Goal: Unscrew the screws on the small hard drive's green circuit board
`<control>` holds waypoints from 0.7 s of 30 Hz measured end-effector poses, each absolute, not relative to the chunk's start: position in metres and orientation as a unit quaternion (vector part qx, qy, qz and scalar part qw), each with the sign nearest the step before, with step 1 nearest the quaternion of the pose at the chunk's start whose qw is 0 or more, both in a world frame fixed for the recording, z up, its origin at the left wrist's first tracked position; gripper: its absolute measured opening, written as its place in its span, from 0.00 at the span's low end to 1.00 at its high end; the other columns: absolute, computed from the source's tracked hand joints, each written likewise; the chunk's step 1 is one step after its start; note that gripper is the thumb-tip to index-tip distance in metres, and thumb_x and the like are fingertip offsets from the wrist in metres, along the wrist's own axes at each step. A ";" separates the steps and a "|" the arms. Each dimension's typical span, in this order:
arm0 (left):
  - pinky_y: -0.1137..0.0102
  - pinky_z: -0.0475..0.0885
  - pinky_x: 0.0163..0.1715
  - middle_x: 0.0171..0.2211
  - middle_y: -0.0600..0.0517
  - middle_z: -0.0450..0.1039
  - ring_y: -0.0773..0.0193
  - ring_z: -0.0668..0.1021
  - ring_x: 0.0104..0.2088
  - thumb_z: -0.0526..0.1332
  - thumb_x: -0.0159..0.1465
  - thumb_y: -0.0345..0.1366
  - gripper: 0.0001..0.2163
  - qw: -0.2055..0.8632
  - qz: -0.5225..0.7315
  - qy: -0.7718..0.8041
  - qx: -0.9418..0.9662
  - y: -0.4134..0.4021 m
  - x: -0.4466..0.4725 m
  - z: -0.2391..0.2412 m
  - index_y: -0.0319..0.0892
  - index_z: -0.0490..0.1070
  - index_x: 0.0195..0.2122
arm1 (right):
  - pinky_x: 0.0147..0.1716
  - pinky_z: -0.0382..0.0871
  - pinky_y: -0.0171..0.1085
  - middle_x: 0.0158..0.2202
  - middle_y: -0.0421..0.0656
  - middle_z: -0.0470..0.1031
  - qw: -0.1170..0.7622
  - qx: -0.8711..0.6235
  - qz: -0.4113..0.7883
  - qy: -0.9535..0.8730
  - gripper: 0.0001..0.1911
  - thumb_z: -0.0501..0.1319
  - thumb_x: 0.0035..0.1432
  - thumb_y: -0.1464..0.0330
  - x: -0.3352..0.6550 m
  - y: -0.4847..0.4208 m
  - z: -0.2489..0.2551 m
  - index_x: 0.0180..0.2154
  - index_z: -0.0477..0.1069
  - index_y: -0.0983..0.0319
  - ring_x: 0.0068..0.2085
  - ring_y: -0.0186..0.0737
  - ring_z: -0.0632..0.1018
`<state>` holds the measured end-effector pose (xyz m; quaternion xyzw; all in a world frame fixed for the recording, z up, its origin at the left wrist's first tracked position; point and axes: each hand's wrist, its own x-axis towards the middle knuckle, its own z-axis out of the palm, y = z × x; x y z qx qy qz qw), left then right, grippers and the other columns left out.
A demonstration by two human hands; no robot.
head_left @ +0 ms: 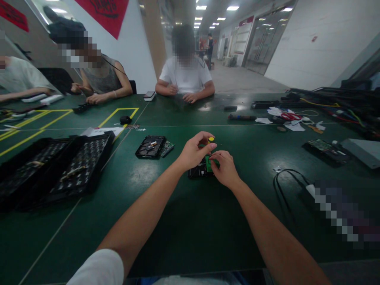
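Observation:
Above a small black device (196, 171) on the table, my left hand (196, 151) is closed on a small screwdriver with a yellow top (211, 140). The driver looks roughly upright, and its lower part is hidden by my fingers. My right hand (227, 168) is beside it, fingers pinched low over a green circuit board (208, 164) on the device. Whatever lies between those fingertips is too small to make out. Farther left, a black square fan-like unit (150, 147) rests against another circuit board (168, 148).
An open black case (97, 166) lies at left. On the right are a device with exposed board (325, 151), a grey box (363, 152), a black cable (283, 172) and a cable heap (335, 103). Several people work across the green table (184, 229).

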<state>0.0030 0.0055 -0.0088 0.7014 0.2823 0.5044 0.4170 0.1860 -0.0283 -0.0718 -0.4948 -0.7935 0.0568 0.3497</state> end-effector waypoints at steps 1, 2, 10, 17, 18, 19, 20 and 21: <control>0.71 0.79 0.35 0.40 0.51 0.72 0.66 0.77 0.37 0.68 0.65 0.42 0.15 0.413 0.507 0.286 0.701 0.006 0.003 -0.010 0.43 0.72 0.50 | 0.53 0.65 0.51 0.48 0.47 0.77 0.348 -0.497 0.056 -0.793 0.09 0.59 0.63 0.72 0.186 -0.029 -0.071 0.42 0.75 0.58 0.55 0.51 0.73; 0.72 0.79 0.34 0.39 0.52 0.72 0.66 0.77 0.37 0.70 0.64 0.42 0.15 0.409 0.508 0.291 0.700 0.006 0.003 -0.010 0.43 0.71 0.48 | 0.52 0.65 0.51 0.48 0.47 0.77 0.346 -0.500 0.055 -0.792 0.09 0.59 0.63 0.72 0.187 -0.029 -0.071 0.42 0.76 0.58 0.54 0.51 0.73; 0.72 0.78 0.32 0.39 0.52 0.72 0.66 0.77 0.37 0.70 0.63 0.43 0.15 0.376 0.543 0.320 0.679 0.008 -0.004 -0.001 0.44 0.71 0.45 | 0.52 0.65 0.52 0.48 0.48 0.77 0.344 -0.501 0.048 -0.793 0.06 0.60 0.64 0.71 0.184 -0.030 -0.072 0.40 0.76 0.58 0.55 0.52 0.72; 0.74 0.78 0.30 0.38 0.53 0.73 0.66 0.78 0.37 0.70 0.63 0.45 0.15 0.347 0.578 0.348 0.651 0.012 -0.013 0.004 0.44 0.70 0.44 | 0.53 0.64 0.53 0.51 0.49 0.75 0.325 -0.521 0.048 -0.788 0.03 0.63 0.63 0.69 0.178 -0.026 -0.075 0.37 0.77 0.58 0.58 0.54 0.70; 0.74 0.78 0.30 0.38 0.53 0.73 0.66 0.78 0.37 0.70 0.63 0.45 0.15 0.348 0.577 0.349 0.651 0.012 -0.013 0.004 0.43 0.70 0.44 | 0.54 0.63 0.53 0.51 0.49 0.75 0.322 -0.527 0.047 -0.785 0.03 0.63 0.63 0.69 0.177 -0.025 -0.075 0.36 0.77 0.58 0.58 0.54 0.70; 0.74 0.78 0.30 0.37 0.53 0.73 0.67 0.77 0.36 0.70 0.63 0.44 0.15 0.349 0.575 0.349 0.653 0.012 -0.012 0.004 0.43 0.70 0.44 | 0.54 0.63 0.53 0.52 0.49 0.75 0.317 -0.533 0.046 -0.783 0.04 0.63 0.63 0.68 0.176 -0.024 -0.074 0.36 0.77 0.58 0.58 0.55 0.69; 0.75 0.78 0.29 0.37 0.53 0.73 0.67 0.77 0.35 0.70 0.63 0.44 0.15 0.349 0.574 0.349 0.654 0.012 -0.012 0.003 0.43 0.71 0.44 | 0.54 0.63 0.54 0.52 0.50 0.75 0.312 -0.539 0.045 -0.781 0.04 0.63 0.63 0.68 0.175 -0.023 -0.074 0.36 0.77 0.58 0.59 0.55 0.69; 0.75 0.78 0.29 0.37 0.53 0.73 0.67 0.77 0.35 0.70 0.63 0.43 0.14 0.348 0.573 0.349 0.655 0.012 -0.012 0.003 0.43 0.71 0.44 | 0.54 0.62 0.54 0.53 0.50 0.74 0.305 -0.544 0.045 -0.781 0.04 0.63 0.63 0.68 0.174 -0.022 -0.074 0.35 0.77 0.59 0.59 0.56 0.68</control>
